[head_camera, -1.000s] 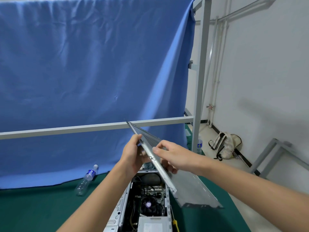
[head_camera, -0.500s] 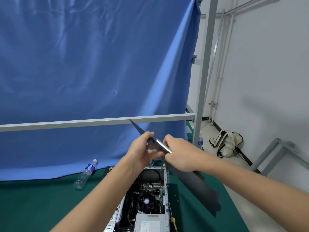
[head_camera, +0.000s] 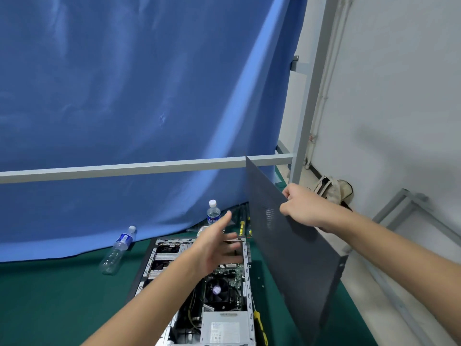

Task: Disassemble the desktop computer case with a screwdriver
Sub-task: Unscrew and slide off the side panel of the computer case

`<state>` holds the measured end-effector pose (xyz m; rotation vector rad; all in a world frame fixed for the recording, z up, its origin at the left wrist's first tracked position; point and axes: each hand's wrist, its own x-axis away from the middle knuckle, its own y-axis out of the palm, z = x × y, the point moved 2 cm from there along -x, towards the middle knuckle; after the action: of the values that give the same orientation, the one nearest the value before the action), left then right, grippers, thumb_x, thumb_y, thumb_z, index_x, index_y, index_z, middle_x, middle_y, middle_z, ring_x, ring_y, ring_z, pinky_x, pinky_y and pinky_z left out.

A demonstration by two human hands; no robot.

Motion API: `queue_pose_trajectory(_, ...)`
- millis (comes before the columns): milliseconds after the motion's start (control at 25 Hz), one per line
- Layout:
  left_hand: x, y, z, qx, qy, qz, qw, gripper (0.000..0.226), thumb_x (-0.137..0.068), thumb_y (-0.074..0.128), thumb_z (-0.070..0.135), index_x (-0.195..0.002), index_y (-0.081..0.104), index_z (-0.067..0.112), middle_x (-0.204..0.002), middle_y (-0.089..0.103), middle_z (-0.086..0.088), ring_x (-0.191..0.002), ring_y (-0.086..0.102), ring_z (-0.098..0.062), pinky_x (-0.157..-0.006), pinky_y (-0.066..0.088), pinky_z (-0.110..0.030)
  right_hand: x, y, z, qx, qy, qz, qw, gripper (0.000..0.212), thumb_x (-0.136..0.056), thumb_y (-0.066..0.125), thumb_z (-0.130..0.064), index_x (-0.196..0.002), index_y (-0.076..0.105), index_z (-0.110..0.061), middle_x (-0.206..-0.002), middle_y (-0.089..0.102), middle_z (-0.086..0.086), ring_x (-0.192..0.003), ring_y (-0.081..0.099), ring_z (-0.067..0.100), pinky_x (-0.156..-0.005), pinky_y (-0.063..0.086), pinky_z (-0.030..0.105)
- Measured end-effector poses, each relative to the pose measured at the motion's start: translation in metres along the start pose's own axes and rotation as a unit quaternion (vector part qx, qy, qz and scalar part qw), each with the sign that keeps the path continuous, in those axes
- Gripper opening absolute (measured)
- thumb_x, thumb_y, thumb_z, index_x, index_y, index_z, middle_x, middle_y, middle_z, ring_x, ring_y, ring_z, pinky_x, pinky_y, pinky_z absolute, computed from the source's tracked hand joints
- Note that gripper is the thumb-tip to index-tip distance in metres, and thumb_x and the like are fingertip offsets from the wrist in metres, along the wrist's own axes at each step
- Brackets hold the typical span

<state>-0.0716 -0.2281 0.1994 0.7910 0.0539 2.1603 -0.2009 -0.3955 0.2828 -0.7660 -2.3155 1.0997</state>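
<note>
On a green-covered table (head_camera: 50, 295) lies the opened desktop computer case (head_camera: 199, 283), side up, w/ its insides exposed: a round CPU fan (head_camera: 216, 290) near the middle, a grey power supply (head_camera: 220, 327) toward the viewer. The person's right hand (head_camera: 303, 208) grips the top edge of the removed dark grey side panel (head_camera: 294, 250), held on edge above the table, just right of the case, tilted. The left hand (head_camera: 214, 245) hovers over the case, fingers spread and relaxed, grasping nothing, blurred. A yellow-handled screwdriver (head_camera: 260, 325) lies on the table against the case's right wall. More yellow-handled tools (head_camera: 241, 227) sit beyond the case's far end. Two clear water bottles: one (head_camera: 117, 250) lying left of the case, one (head_camera: 212, 216) upright behind it. A blue cloth (head_camera: 124, 83) hangs at the back over a grey metal frame (head_camera: 124, 168). A beige bag (head_camera: 331, 189) rests on the floor by the white wall.
</note>
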Motion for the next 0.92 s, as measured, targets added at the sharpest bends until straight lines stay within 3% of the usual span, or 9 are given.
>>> queue_pose_trajectory(120,-0.028,-0.032,-0.031,-0.120,-0.025,0.021,0.992,0.051,-0.096,0.055,0.049,-0.137,0.045,0.021,-0.131,0.056,-0.010,-0.114,0.057,-0.028,-0.090,0.054,-0.051,-0.022,0.027,0.025,0.025,0.041,-0.001,0.999,0.018,-0.083,0.048,-0.008,-0.078,0.034,-0.017,-0.076,0.040,0.006,-0.066,0.036,0.020,-0.058,0.026,0.032)
queue_pose_trajectory(200,-0.042,-0.049,-0.054,-0.257,-0.019,0.035,0.966,0.052,-0.098,0.054,0.043,-0.142,0.041,0.019,-0.133,0.054,-0.005,-0.111,0.055,-0.022,-0.091,0.052,-0.040,-0.032,0.042,0.049,0.037,0.077,-0.003,0.996,0.023,-0.086,0.047,-0.008,-0.074,0.031,-0.018,-0.073,0.038,0.005,-0.063,0.036,0.020,-0.056,0.027,0.032)
queue_pose_trajectory(280,-0.055,-0.065,-0.079,-0.368,-0.018,0.031,0.929,0.055,-0.099,0.056,0.037,-0.145,0.038,0.015,-0.135,0.053,-0.006,-0.109,0.054,-0.018,-0.085,0.050,-0.030,-0.035,0.055,0.074,0.062,0.114,0.004,0.992,0.013,-0.089,0.047,-0.008,-0.082,0.037,-0.014,-0.076,0.043,0.006,-0.065,0.041,0.020,-0.057,0.030,0.033)
queue_pose_trajectory(360,-0.066,-0.076,-0.102,-0.448,-0.035,-0.003,0.893,0.058,-0.098,0.057,0.034,-0.146,0.036,0.010,-0.140,0.051,-0.009,-0.116,0.054,-0.019,-0.095,0.046,-0.030,-0.033,0.066,0.098,0.071,0.148,0.015,0.986,0.009,-0.091,0.048,-0.009,-0.098,0.043,-0.006,-0.080,0.048,0.007,-0.070,0.047,0.022,-0.058,0.034,0.034)
queue_pose_trajectory(440,-0.074,-0.078,-0.111,-0.487,-0.056,-0.024,0.871,0.059,-0.098,0.057,0.035,-0.146,0.036,0.010,-0.142,0.050,-0.011,-0.121,0.053,-0.021,-0.102,0.043,-0.031,-0.030,0.076,0.115,0.089,0.167,0.017,0.982,0.014,-0.092,0.050,-0.009,-0.103,0.044,-0.005,-0.082,0.051,0.008,-0.072,0.051,0.024,-0.058,0.038,0.034)
queue_pose_trajectory(560,-0.088,-0.067,-0.114,-0.527,-0.050,-0.035,0.848,0.060,-0.097,0.059,0.036,-0.147,0.035,0.012,-0.139,0.051,-0.009,-0.112,0.054,-0.018,-0.092,0.043,-0.025,-0.029,0.093,0.126,0.127,0.159,0.024,0.979,0.014,-0.091,0.050,-0.008,-0.101,0.040,-0.008,-0.088,0.056,0.010,-0.080,0.058,0.030,-0.063,0.044,0.036)
queue_pose_trajectory(680,-0.102,-0.051,-0.120,-0.565,-0.052,-0.042,0.822,0.060,-0.095,0.060,0.036,-0.145,0.037,0.012,-0.128,0.056,-0.006,-0.111,0.056,-0.020,-0.095,0.046,-0.030,-0.025,0.120,0.126,0.178,0.138,0.039,0.974,0.020,-0.092,0.047,-0.005,-0.104,0.034,-0.013,-0.088,0.058,0.006,-0.071,0.056,0.025,-0.053,0.038,0.032)
queue_pose_trajectory(840,-0.114,-0.023,-0.137,-0.589,-0.081,-0.036,0.803,0.061,-0.096,0.058,0.036,-0.147,0.032,0.013,-0.139,0.049,-0.012,-0.120,0.053,-0.026,-0.097,0.046,-0.033,-0.023,0.155,0.136,0.165,0.122,0.020,0.979,0.033,-0.091,0.047,-0.001,-0.118,0.032,-0.012,-0.099,0.064,0.009,-0.076,0.060,0.025,-0.058,0.042,0.034)
queue_pose_trajectory(920,-0.118,-0.006,-0.139,-0.573,-0.042,-0.005,0.818,0.054,-0.099,0.053,0.037,-0.145,0.036,0.013,-0.141,0.047,-0.011,-0.121,0.053,-0.025,-0.099,0.045,-0.032,-0.026,0.167,0.135,0.132,0.126,0.005,0.983,0.028,-0.091,0.045,-0.003,-0.115,0.033,-0.012,-0.101,0.063,0.009,-0.078,0.057,0.028,-0.060,0.039,0.035)
